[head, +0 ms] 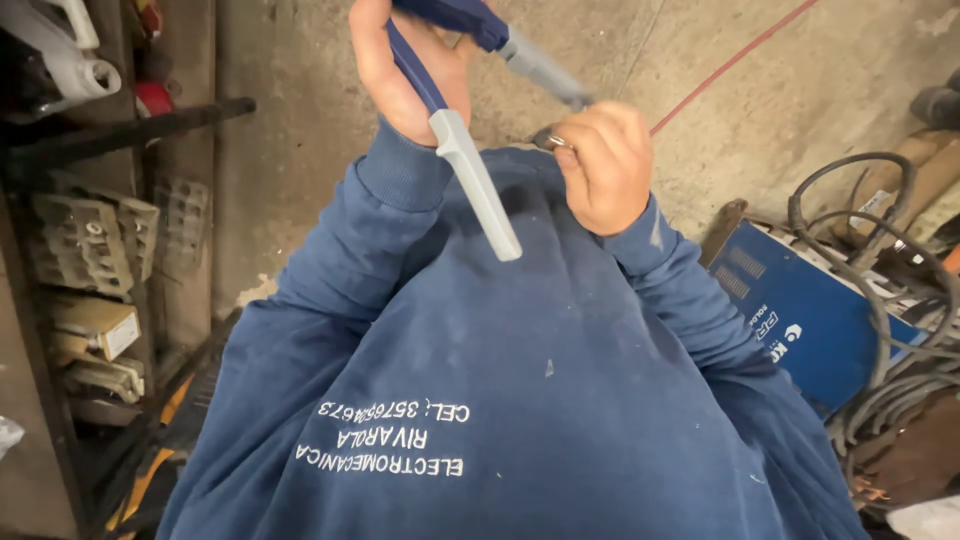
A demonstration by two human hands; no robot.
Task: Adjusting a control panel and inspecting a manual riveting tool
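Blue sweatshirt [520, 400] nearest; pliers [470, 110] are clenched in the left hand [405, 70], a small metal ring [560, 141] at 1 o'clock is pinched in the right fist [605, 160]; gripping step judged underway, finer jaw alignment needed.

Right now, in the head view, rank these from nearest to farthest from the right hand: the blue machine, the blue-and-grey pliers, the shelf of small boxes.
1. Blue-and-grey pliers: their tip meets the right hand at its fingers, top centre.
2. Blue machine: lower right, on the floor beside the cables.
3. Shelf of small boxes: far left edge.
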